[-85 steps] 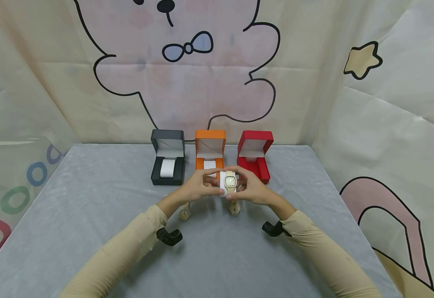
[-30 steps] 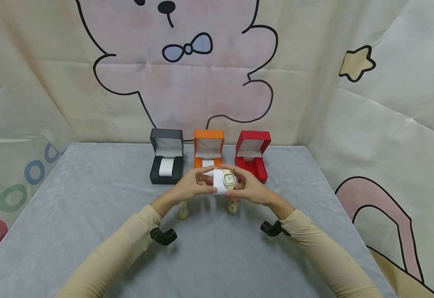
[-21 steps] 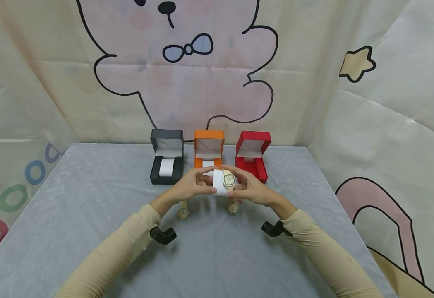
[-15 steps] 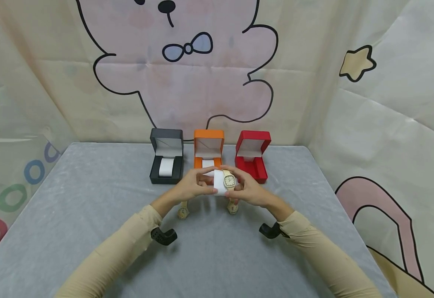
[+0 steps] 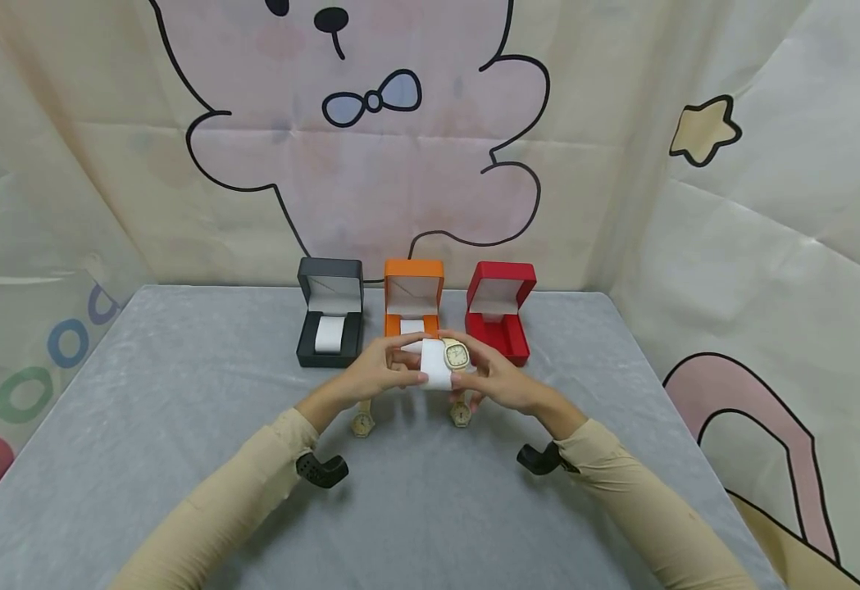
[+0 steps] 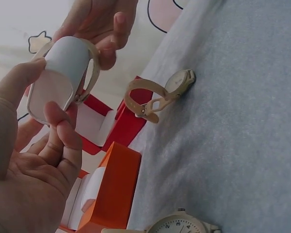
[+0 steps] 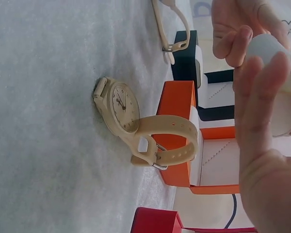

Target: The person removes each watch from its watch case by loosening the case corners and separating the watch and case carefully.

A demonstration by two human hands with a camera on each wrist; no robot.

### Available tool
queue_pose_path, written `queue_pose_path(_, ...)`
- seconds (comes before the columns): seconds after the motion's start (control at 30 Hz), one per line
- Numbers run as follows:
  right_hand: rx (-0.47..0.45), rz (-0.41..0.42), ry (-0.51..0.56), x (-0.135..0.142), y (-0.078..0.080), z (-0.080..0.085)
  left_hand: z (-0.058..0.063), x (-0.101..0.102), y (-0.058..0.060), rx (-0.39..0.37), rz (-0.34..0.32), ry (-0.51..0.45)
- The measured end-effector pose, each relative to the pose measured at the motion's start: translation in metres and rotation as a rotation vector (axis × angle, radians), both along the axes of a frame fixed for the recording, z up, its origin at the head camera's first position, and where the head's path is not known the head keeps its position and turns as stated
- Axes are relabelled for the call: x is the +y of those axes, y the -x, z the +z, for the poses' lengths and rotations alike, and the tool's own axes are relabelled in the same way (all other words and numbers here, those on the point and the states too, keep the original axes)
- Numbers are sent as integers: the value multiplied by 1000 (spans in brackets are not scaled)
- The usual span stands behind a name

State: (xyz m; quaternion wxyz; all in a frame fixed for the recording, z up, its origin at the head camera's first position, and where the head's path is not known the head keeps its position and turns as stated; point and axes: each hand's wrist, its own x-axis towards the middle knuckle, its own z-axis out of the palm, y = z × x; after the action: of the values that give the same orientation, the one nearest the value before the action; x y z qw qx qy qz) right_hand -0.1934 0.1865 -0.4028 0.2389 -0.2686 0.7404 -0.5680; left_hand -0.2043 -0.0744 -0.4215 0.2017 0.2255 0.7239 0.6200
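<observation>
My left hand (image 5: 379, 367) grips a white watch cushion (image 5: 435, 366) by its left end, thumb below and a finger on top. Round the cushion's right end runs the cream strap of a wristwatch (image 5: 457, 355) with a squarish gold-rimmed dial. My right hand (image 5: 499, 375) pinches this watch between thumb and forefinger. The left wrist view shows the cushion's hollow end and the strap loop (image 6: 93, 73) standing loose around the far end. Below my hands, two more cream watches lie on the table, a left one (image 5: 362, 424) and a right one (image 7: 125, 107).
Three watch boxes stand open in a row at the back: dark grey (image 5: 329, 360), orange (image 5: 415, 267) and red (image 5: 521, 344). White cushions sit in the grey and orange ones; the red one has none. A grey cloth (image 5: 430, 508) covers the table.
Compared with 2.8 s ago, the watch sits farther toward the cushion's right end and more white shows at its left. Both hands keep their hold; over the last second they barely move.
</observation>
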Motion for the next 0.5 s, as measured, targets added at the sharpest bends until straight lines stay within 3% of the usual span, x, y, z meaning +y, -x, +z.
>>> queue_pose_path(0.33,-9,-12,3,4,4,0,1,0,0,5,-20,-14)
queue_pose_path(0.5,-69,-6,38,4,3,2,0,0,1,-3,-31,-12)
